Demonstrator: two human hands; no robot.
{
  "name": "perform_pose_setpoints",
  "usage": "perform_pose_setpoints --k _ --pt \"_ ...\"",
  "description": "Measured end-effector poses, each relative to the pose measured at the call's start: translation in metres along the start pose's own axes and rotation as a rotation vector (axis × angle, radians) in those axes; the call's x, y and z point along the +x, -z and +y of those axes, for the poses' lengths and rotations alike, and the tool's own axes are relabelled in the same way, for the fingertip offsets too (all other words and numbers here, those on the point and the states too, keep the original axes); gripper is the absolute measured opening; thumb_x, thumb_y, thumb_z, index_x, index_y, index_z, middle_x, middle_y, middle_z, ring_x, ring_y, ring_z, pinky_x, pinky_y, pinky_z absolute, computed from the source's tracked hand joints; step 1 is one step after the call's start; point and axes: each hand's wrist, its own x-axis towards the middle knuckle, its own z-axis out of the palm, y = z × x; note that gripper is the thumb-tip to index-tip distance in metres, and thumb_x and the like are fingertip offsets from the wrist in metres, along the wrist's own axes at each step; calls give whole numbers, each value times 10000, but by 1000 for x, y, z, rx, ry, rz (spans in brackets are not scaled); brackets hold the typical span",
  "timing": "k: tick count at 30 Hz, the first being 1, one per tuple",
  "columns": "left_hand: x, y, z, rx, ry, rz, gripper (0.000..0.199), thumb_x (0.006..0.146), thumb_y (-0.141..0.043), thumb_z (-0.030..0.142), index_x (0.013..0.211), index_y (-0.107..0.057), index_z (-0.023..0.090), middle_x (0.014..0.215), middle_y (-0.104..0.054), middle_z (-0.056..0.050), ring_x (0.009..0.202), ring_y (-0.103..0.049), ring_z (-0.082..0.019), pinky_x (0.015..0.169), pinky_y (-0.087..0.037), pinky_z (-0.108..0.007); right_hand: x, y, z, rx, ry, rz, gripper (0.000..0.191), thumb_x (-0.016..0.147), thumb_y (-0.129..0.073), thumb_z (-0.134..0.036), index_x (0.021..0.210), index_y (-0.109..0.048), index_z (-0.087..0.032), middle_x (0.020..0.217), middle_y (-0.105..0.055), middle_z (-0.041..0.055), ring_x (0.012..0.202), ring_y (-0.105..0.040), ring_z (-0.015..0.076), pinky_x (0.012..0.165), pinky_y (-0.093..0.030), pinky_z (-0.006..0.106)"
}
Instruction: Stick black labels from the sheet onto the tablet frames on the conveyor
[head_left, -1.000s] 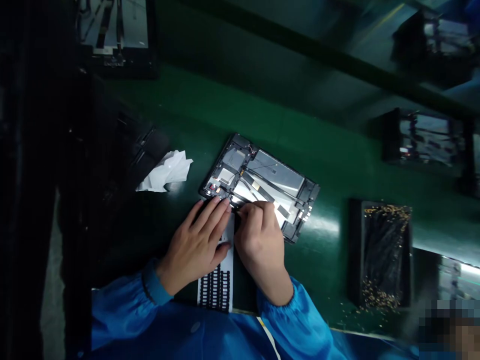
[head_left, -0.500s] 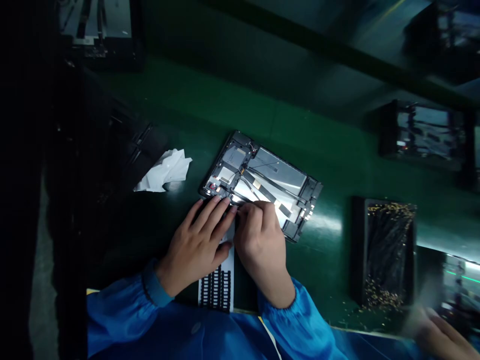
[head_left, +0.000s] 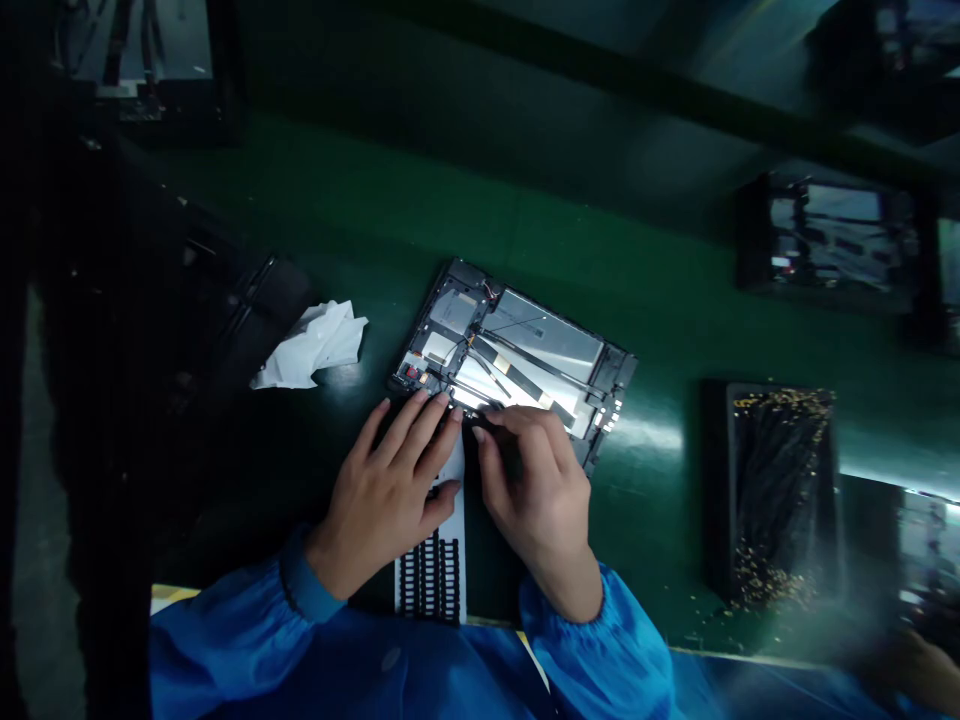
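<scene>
Black-framed tablet housing (head_left: 517,345) lies with its open interior upward on a green bench mat (head_left: 660,320), directly ahead of both hands. Its long axis runs across the view on a slant, with the end ahead-left of the left hand farther from the person and the end beyond the right hand nearer. The left hand (head_left: 382,490) is open with its fingers spread, and its fingertips (head_left: 431,402) rest on the housing's near long edge. The right hand (head_left: 536,490) is curled, thumb and fingers close together at that same edge; whether it has hold of something there is hidden. A white card of black comb-shaped strips (head_left: 431,575) lies under the left hand's heel, between the hands. Crumpled white tissue (head_left: 311,345) sits ahead-left of the left hand, just off the housing's short end. Open mat spreads beyond the far edge and right of the right hand, up to a dark tray of gold-coloured screws (head_left: 772,490). Another tablet housing (head_left: 829,235) lies farther ahead-right, and a blurred co-worker's hand (head_left: 911,670) shows well right of the right hand
</scene>
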Motion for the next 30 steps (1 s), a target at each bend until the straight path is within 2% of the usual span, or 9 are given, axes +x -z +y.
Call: perform_pose_setpoints --k 7,14,23,30 --pt "0 -3 0 -20 -9 18 578 1111 -528 357 1620 -517 82 1602 -667 -196 1558 -578 -312 1364 -338 -489 -6 -5 6 30 -24 74 194 1038 -717 -131 1178 -686 -261 1019 -747 41 909 -765 205 793 -677 341" --pt "0 -3 2 -28 13 -42 648 1078 -581 356 1690 -473 171 1666 -616 -159 1575 -558 -326 1371 -321 -497 -6 -12 8 79 -58 93 161 1039 -709 -115 1115 -691 -256 1003 -745 34 908 -752 190 814 -648 322" --pt "1 -2 2 -26 20 -39 636 1075 -594 370 1678 -484 197 1643 -641 -140 1562 -569 -322 1357 -351 -487 -5 -11 10 93 -57 72 148 1043 -687 -122 1120 -722 -244 1015 -761 54 907 -771 201 801 -664 336" --pt "1 -4 2 -44 8 -11 580 1084 -586 355 1616 -524 134 1622 -651 -184 1560 -572 -326 1368 -331 -507 -9 -13 13 109 -60 85 202 1025 -707 -99 1161 -725 -246 1040 -756 55 939 -770 202 817 -670 326"
